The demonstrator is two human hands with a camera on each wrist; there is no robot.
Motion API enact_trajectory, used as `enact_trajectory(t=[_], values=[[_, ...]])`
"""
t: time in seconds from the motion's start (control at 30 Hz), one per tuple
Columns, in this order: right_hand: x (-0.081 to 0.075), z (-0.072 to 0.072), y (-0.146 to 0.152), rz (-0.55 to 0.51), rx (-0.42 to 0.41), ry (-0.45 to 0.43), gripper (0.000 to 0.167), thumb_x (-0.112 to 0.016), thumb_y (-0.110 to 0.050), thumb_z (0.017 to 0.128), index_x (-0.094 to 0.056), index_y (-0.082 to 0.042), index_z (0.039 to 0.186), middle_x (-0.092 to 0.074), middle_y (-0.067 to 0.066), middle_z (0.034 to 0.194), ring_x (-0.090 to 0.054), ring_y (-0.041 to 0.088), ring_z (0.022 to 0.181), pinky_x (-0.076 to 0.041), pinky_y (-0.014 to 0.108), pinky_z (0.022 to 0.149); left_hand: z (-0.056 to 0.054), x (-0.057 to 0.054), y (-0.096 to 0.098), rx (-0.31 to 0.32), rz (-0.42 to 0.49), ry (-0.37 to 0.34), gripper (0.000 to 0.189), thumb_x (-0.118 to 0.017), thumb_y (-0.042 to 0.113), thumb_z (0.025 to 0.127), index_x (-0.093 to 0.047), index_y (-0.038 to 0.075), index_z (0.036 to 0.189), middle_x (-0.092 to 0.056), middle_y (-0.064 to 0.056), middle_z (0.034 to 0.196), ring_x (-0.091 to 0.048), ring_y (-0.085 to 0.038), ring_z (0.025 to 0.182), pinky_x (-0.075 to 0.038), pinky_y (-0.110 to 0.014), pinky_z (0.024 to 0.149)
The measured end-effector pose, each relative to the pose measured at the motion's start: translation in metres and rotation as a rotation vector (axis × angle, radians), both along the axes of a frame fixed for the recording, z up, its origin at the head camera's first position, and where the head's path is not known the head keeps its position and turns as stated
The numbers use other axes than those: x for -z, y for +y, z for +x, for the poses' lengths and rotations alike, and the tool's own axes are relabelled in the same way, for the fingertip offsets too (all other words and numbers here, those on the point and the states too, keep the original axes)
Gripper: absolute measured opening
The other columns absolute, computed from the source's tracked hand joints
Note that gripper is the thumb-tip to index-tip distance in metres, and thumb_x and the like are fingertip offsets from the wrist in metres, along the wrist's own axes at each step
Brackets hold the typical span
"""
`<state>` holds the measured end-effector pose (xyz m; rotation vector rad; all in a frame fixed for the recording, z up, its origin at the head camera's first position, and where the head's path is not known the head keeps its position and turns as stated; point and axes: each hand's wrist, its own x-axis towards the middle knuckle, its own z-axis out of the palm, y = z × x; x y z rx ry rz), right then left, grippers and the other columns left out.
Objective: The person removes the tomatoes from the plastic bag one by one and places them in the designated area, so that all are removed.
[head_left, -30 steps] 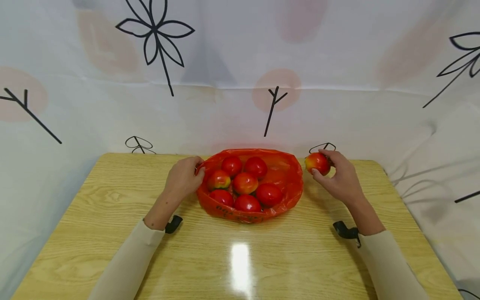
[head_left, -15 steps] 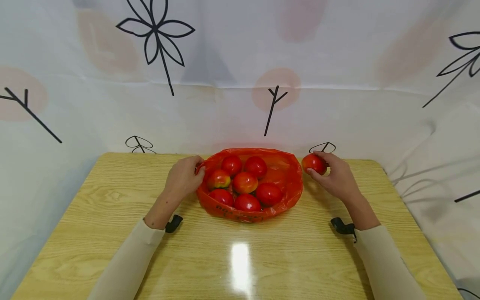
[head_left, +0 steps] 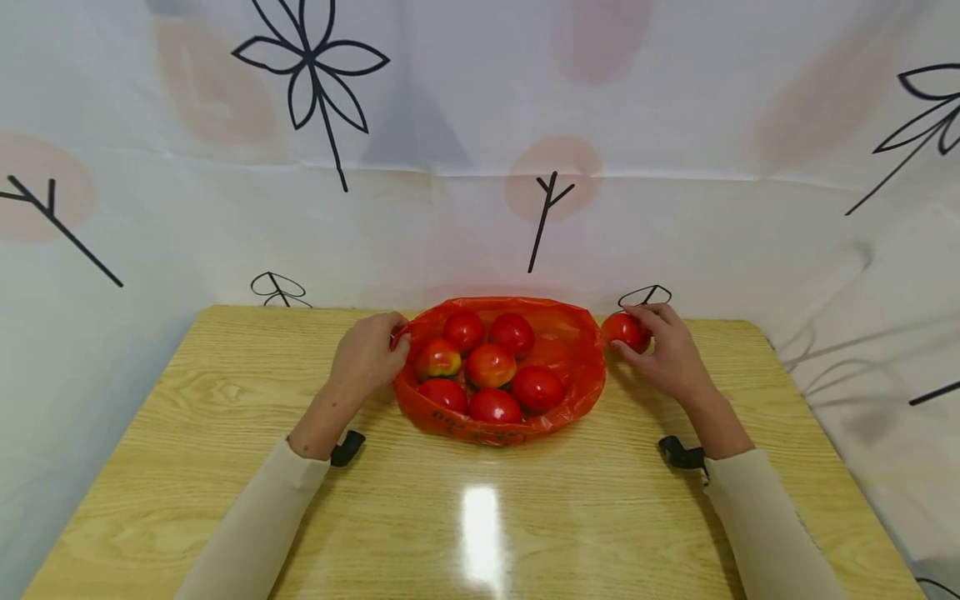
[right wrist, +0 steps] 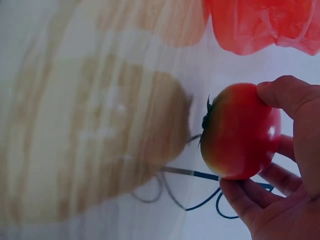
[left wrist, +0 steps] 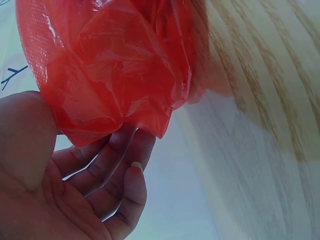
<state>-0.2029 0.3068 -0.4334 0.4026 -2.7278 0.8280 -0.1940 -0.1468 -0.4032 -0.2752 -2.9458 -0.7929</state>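
A red plastic bag sits open-mouthed on the table, its edge turned down low around several red tomatoes. My left hand pinches the bag's left rim; in the left wrist view the crinkled film runs between thumb and fingers. Just off the bag's right side, my right hand holds another tomato between thumb and fingertips. Its green stem end faces the tabletop, and its reddish-yellow skin shows in the right wrist view. Dark lettering marks the bag's front.
The wood-grain table ends at a white cloth backdrop with black leaf drawings, close behind the bag. Black wrist-worn pieces hang below both wrists. A bright reflection lies on the table in front.
My right hand has moved left with its tomato, closer to the bag's right rim, and turned it so more red shows. My left hand stays on the bag.
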Motion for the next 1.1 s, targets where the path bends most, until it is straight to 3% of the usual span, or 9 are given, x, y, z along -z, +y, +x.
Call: enact_trajectory(t=[0.43,1.1], values=[[0.0009,-0.0007,0.0023,0.013,-0.008,-0.038,0.053,-0.079,-0.011,0.094,-0.059,0.002,0.141,-0.056,0.026,0.137,-0.056,0.048,0.12,-0.055,0.067,0.094,0.0001,-0.0008,0.0001,0.002,-0.006,-0.001,0.023,-0.064,0.017,0.101,-0.072,0.003,0.118,-0.072,-0.009,0.095,-0.059,-0.024,0.076,-0.053,-0.035,0.065],[-0.0009,0.0022,0.0032,0.039,-0.01,-0.07,0.062,-0.08,-0.015,0.094,-0.054,0.002,0.147,-0.052,0.027,0.144,-0.051,0.05,0.129,-0.053,0.068,0.098,0.0007,-0.001,-0.0003,0.005,-0.005,0.006,0.024,-0.064,0.018,0.101,-0.072,0.003,0.118,-0.071,-0.008,0.093,-0.058,-0.024,0.075,-0.051,-0.034,0.063]])
